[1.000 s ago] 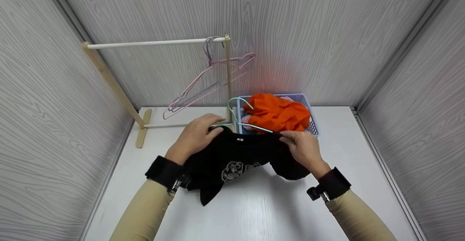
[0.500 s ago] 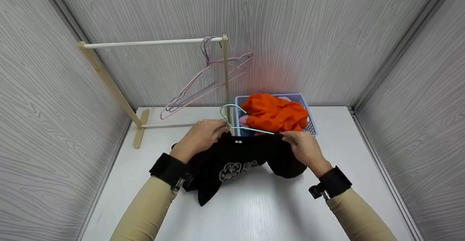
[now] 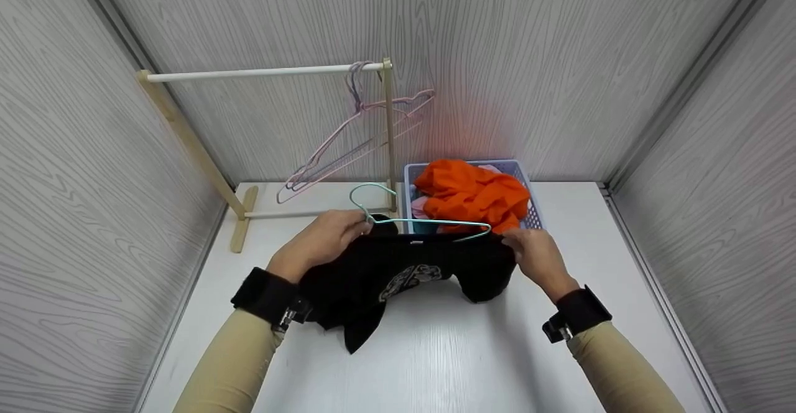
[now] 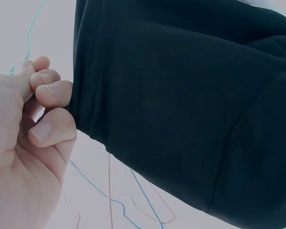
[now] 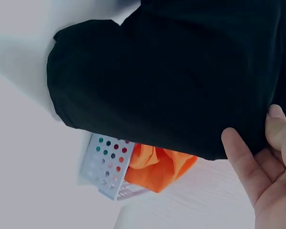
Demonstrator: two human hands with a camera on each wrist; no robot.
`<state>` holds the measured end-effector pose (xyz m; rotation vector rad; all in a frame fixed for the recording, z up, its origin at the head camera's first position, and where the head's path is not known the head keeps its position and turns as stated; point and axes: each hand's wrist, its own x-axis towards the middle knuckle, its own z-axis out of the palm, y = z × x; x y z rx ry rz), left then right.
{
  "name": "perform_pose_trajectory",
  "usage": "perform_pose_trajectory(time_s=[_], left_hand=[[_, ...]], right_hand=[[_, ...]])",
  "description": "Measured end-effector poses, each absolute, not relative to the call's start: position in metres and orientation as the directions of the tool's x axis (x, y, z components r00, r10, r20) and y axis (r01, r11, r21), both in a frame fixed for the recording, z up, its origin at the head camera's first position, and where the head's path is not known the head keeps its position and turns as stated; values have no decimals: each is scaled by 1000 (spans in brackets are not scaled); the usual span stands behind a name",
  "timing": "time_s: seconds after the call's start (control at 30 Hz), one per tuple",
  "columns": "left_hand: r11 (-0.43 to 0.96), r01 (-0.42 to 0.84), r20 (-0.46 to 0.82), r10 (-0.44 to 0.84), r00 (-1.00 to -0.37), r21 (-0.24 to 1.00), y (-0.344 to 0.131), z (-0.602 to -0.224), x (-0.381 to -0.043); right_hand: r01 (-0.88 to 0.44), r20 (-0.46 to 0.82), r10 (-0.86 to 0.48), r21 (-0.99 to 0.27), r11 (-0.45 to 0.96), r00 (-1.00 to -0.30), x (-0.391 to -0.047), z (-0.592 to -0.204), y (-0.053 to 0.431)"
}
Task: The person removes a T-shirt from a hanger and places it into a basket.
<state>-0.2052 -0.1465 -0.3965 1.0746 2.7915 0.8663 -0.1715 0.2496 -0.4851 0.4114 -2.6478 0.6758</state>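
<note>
A black T-shirt [image 3: 404, 270] with a pale printed emblem hangs between my hands above the table. A mint-green wire hanger [image 3: 429, 221] lies at its neckline, with the hook [image 3: 373, 186] up and to the left. Its right corner shows outside the collar; its left part is hidden by hand and cloth. My left hand [image 3: 323, 242] pinches the hanger just below the hook, and its other fingers [image 4: 52, 129] curl against the shirt's edge. My right hand [image 3: 538, 257] pinches the shirt's right shoulder, thumb and fingers [image 5: 240, 157] on the black cloth [image 5: 171, 86].
Behind the shirt, a lavender perforated basket [image 3: 536, 215] holds an orange garment [image 3: 472, 192] and other cloth. To the left stands a wooden rack with a white rail [image 3: 261, 73]. Pink and purple hangers [image 3: 329, 142] hang at the rail's right end. Panelled walls enclose the table [image 3: 429, 363].
My left hand has shifted from the shirt's left shoulder to the hanger's neck and drawn the hanger left. The hanger's right corner has come into view. My right hand moved slightly right.
</note>
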Motion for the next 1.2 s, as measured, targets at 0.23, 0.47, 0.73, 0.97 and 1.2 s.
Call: perform_pose_trajectory(time_s=[0.23, 0.47, 0.73, 0.97, 1.2], left_hand=[[583, 516, 83, 608, -789, 628, -129, -390, -204], [571, 508, 52, 630, -775, 644, -100, -386, -207], [557, 505, 38, 646, -763, 659, -67, -381, -212], [534, 539, 75, 662, -746, 651, -49, -376, -217], [597, 548, 85, 627, -774, 586, -64, -374, -222]], right_hand=[[-423, 420, -228, -460, 781, -878, -168, -490, 225], [-421, 340, -270, -526, 739, -901, -166, -497, 198], [-447, 291, -340, -542, 711, -894, -162, -508, 174], [-506, 239, -456, -553, 662, -857, -159, -521, 162], [-475, 187, -462, -591, 652, -867, -157, -530, 168]])
